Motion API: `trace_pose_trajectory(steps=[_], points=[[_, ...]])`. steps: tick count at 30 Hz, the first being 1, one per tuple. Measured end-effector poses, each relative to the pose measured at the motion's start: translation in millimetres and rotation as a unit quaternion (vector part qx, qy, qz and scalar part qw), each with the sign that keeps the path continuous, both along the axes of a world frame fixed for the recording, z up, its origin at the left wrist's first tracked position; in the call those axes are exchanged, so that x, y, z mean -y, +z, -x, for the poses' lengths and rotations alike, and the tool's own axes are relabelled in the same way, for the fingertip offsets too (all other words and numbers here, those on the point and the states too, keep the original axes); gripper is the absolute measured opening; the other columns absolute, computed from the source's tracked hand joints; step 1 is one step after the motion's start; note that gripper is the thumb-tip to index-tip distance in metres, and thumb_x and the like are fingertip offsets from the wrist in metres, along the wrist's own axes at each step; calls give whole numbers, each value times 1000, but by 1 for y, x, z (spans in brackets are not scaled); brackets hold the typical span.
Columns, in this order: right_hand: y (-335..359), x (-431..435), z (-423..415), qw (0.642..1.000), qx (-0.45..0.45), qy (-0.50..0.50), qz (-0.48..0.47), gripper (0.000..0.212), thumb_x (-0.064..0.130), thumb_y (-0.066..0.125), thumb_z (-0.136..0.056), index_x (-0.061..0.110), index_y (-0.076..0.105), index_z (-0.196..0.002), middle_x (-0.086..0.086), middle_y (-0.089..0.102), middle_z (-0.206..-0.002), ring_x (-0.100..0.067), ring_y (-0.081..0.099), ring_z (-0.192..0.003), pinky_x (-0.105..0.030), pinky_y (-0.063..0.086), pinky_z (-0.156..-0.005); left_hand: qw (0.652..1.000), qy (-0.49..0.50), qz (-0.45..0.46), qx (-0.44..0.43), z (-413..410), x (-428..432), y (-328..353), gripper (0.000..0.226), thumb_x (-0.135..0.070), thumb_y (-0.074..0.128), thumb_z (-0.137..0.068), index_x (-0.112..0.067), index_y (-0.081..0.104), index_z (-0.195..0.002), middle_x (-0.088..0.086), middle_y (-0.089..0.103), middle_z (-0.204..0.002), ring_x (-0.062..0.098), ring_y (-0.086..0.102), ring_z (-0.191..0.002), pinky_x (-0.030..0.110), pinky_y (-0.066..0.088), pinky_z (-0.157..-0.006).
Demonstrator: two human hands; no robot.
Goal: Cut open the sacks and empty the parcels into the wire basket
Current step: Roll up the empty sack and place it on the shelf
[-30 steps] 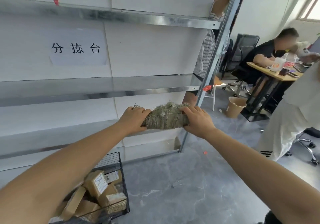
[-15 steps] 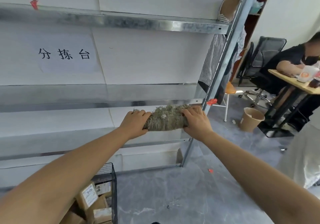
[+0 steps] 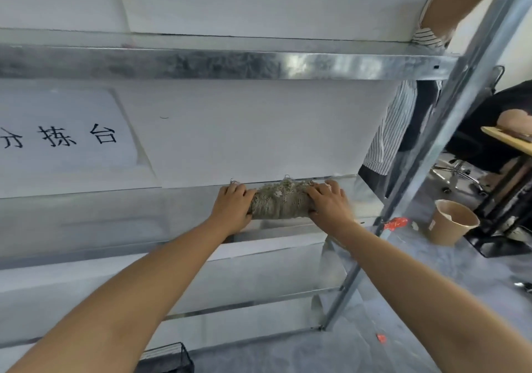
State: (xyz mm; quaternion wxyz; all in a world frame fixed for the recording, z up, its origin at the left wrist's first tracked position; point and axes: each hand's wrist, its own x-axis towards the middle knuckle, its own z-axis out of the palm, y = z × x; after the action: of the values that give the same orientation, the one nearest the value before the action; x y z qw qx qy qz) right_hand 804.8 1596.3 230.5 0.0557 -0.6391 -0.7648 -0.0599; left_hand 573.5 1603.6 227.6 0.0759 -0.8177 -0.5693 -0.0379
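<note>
A rolled-up, frayed burlap sack lies across the middle shelf of a metal rack. My left hand grips its left end and my right hand presses on its right end, both arms stretched forward. Only the top corner of the black wire basket shows at the bottom edge, below my left arm; its contents are out of view.
The rack's slanted steel upright stands on the right, with a person in a striped shirt behind it. A brown paper bucket, a wooden desk and an office chair base sit on the grey floor to the right.
My view has tilted up and closer to the rack. The rolled sack has gone from the shelf's front edge onto the middle shelf. The basket has nearly dropped out of view.
</note>
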Motion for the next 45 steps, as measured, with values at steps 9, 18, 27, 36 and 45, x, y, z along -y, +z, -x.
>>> trace_pose_trajectory(steps=[9, 18, 27, 36, 45], points=[[-37, -99, 18, 997, -19, -28, 72, 56, 23, 50, -90, 29, 30, -142, -3, 41, -142, -29, 37, -128, -40, 32, -102, 996, 39, 73, 28, 13, -90, -34, 54, -20, 58, -87, -11, 36, -136, 12, 28, -149, 29, 33, -134, 39, 33, -103], [-55, -147, 21, 996, -49, -59, 43, 47, 15, 48, -92, 27, 42, -137, -8, 41, -137, -30, 35, -128, -38, 31, -102, 991, 37, 100, 79, 20, -132, -44, 47, -21, 52, -91, -14, 40, -136, 6, 43, -139, 26, 41, -126, 35, 38, -97], [-59, -153, 23, 991, -18, -82, 105, 48, 21, 37, -97, 30, 27, -144, -4, 37, -144, -30, 36, -129, -41, 31, -103, 991, 31, 116, 55, 27, -132, -52, 49, -25, 40, -97, -10, 28, -143, 10, 36, -143, 26, 33, -133, 37, 34, -104], [-26, -143, 36, 999, 4, -41, 16, 50, 4, 48, -86, 14, 37, -134, -9, 43, -138, -29, 29, -134, -45, 25, -111, 992, 5, 128, 5, 32, -120, -23, 56, -30, 39, -97, -7, 21, -145, 13, 29, -148, 29, 30, -134, 39, 34, -106], [-10, -80, 46, 999, 13, 7, 48, 64, 34, 55, -88, 16, 26, -142, -9, 30, -148, -29, 16, -142, -43, 18, -114, 994, 6, 108, -22, 34, -67, -5, 51, -34, 38, -97, -8, 30, -140, 13, 33, -145, 29, 36, -130, 40, 37, -103]])
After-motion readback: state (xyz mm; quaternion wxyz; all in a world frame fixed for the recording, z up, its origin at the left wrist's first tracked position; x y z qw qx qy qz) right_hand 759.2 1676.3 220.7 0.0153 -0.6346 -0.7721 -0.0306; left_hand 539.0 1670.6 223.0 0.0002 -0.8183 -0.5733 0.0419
